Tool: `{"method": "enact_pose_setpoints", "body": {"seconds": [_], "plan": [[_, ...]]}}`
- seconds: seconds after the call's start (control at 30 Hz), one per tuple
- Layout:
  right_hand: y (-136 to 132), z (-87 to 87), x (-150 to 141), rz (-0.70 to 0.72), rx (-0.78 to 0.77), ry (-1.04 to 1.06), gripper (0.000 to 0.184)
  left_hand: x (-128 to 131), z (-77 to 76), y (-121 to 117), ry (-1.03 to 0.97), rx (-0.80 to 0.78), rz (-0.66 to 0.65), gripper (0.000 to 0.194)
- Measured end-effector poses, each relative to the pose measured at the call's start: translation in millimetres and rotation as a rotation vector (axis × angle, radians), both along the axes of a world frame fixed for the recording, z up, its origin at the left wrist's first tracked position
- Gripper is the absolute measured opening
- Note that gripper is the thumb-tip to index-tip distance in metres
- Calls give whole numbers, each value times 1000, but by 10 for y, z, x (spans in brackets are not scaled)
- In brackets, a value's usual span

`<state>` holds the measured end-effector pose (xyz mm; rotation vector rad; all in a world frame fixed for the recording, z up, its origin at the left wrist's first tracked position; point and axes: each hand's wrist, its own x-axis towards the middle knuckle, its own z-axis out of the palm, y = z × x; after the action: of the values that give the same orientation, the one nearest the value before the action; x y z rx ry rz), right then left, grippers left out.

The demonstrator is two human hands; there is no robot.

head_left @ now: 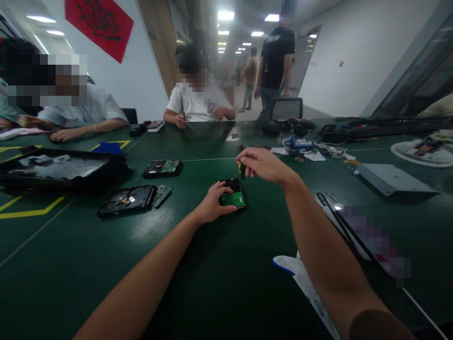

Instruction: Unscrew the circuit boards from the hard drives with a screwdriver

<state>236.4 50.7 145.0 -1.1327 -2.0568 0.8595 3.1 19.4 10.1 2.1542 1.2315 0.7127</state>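
Note:
A black hard drive (pixel 234 193) with its green circuit board facing up lies on the dark green table (pixel 212 274) in the middle. My left hand (pixel 213 202) rests on its left side, fingers curled over the edge and pressing it down. My right hand (pixel 264 164) hovers just above the drive's far edge, closed around a small screwdriver (pixel 241 169) with a yellow and black handle that points down at the drive.
Two more opened drives (pixel 162 167) (pixel 127 199) lie to the left, beside a black tray (pixel 56 170). A grey box (pixel 391 178), cables and a white bowl (pixel 295 146) sit at the right. A white glove (pixel 300 276) lies near my right arm. People sit at the far side.

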Motion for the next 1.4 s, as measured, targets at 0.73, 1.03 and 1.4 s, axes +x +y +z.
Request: {"method": "enact_pose_setpoints", "body": {"seconds": [0.73,1.03,1.4], "plan": [[36,-22,-1,-25,47,-22,25,-21,36,-13,-9,-12,-10,63],[-2,-8,-22,-31,15,-12,27,-24,-30,19,-14,1,-8,64],[-23,28,8,21,43,-45,23,-27,-38,25,-25,-5,0,63]]}}
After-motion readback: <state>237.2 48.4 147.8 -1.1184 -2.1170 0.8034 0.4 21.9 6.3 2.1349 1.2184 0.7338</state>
